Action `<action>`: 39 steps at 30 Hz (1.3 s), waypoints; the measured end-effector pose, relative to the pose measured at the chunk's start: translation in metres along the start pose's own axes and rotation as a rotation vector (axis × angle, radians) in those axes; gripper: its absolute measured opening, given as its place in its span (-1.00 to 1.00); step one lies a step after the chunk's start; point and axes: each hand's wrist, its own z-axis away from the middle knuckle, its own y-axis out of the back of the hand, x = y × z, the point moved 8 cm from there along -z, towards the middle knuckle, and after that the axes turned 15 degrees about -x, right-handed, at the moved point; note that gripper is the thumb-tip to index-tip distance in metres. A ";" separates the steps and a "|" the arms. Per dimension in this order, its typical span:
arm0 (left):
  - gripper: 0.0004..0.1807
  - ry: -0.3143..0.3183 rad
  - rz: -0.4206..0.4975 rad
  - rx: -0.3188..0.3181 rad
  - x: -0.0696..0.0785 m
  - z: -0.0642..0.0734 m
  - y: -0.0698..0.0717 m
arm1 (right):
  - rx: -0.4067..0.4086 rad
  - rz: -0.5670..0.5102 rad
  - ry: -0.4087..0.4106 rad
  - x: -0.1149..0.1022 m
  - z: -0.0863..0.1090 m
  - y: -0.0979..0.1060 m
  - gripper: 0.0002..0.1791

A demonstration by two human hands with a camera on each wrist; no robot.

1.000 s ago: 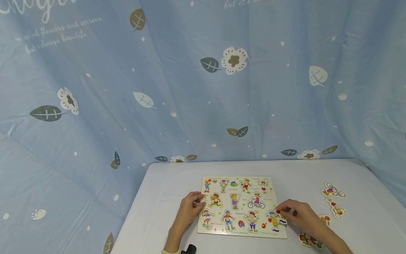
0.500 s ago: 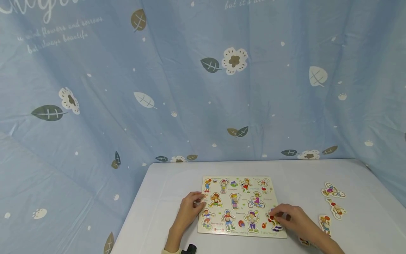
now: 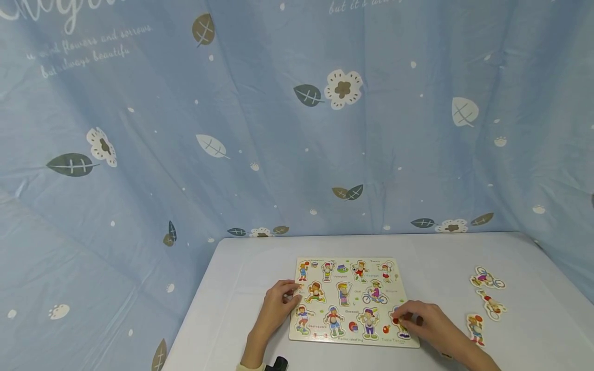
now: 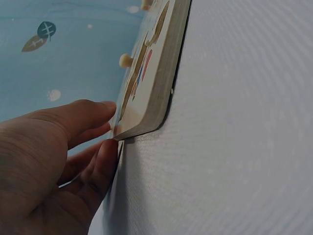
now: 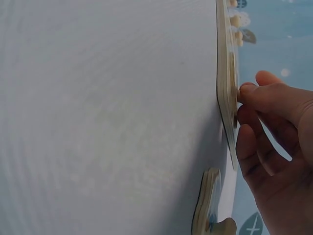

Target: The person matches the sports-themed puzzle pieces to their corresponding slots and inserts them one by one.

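While the left hand (image 3: 278, 303) is gripping the puzzle board (image 3: 331, 294) by its left edge, apparently to steady it, the right hand (image 3: 430, 319) is pinching a figure piece (image 3: 404, 332) at the board's near right corner; loose pieces (image 3: 476, 328) are lying farther right, probably for reach.

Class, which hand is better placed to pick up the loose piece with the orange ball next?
The right hand, probably: it is nearer the orange-ball piece, though it would first have to release the pinched piece. The left hand is across the puzzle board, at its left edge.
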 end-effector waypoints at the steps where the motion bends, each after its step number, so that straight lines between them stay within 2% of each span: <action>1: -0.70 0.000 -0.002 0.002 0.000 0.000 0.000 | 0.000 0.004 -0.004 0.000 0.000 0.000 -0.80; 8: -0.70 0.001 -0.008 0.003 -0.001 0.000 0.000 | -0.006 0.014 -0.033 0.001 -0.001 -0.001 -0.82; 21: -0.71 -0.019 -0.022 0.019 0.000 0.000 0.000 | -0.003 0.011 -0.030 0.001 -0.001 -0.001 -0.81; 28: -0.71 0.001 -0.023 0.010 -0.002 0.000 0.000 | 0.005 0.022 -0.019 0.000 0.000 -0.001 -0.80; 39: -0.71 -0.009 -0.024 0.009 0.000 0.000 0.000 | -0.007 0.006 0.000 -0.005 0.005 0.004 -0.73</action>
